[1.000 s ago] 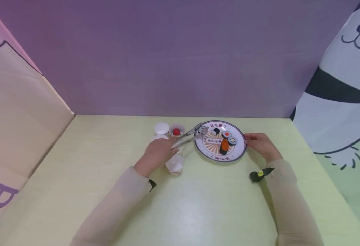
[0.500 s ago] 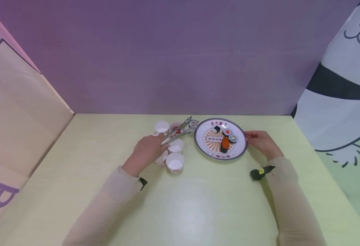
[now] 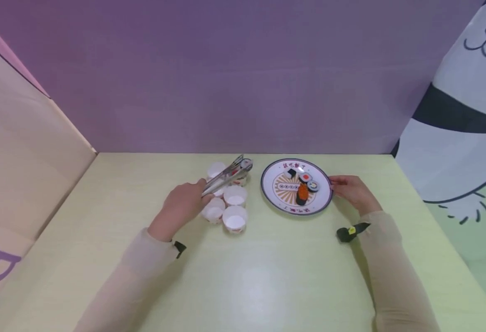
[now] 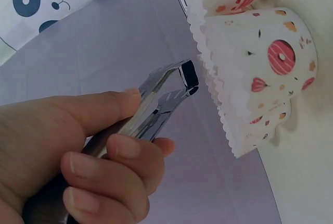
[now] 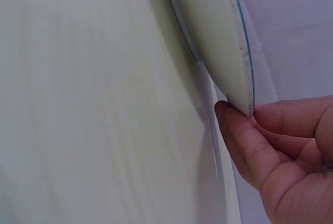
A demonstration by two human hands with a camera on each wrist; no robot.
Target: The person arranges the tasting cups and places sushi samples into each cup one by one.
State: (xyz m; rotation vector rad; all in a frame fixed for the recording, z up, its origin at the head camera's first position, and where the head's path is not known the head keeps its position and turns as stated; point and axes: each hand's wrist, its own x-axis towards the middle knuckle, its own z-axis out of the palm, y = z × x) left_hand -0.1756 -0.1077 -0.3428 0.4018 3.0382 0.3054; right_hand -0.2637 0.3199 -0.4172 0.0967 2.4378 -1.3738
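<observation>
My left hand (image 3: pixel 182 205) grips metal tongs (image 3: pixel 222 180), whose tips hold a small sushi roll (image 3: pixel 246 163) over the back right paper cup. In the left wrist view the dark roll (image 4: pixel 189 75) sits between the tong tips, close to the scalloped cup rims. Part of a red item shows in that back right cup, mostly covered by the tongs. On the right, my right hand (image 3: pixel 352 194) pinches the rim of a round white plate (image 3: pixel 273 200) between thumb and fingers. Several sushi pieces lie on it, among them one with an orange top (image 3: pixel 303 192).
Several white paper cups (image 3: pixel 234 219) stand grouped left of the plate on the pale table (image 3: pixel 251 286). A purple backdrop (image 3: pixel 243 83) rises behind the table's far edge, with printed panels at both sides.
My left hand has moved left, carrying the tongs and sushi roll from the plate's left edge to above the back right cup. The right hand keeps its hold on the plate.
</observation>
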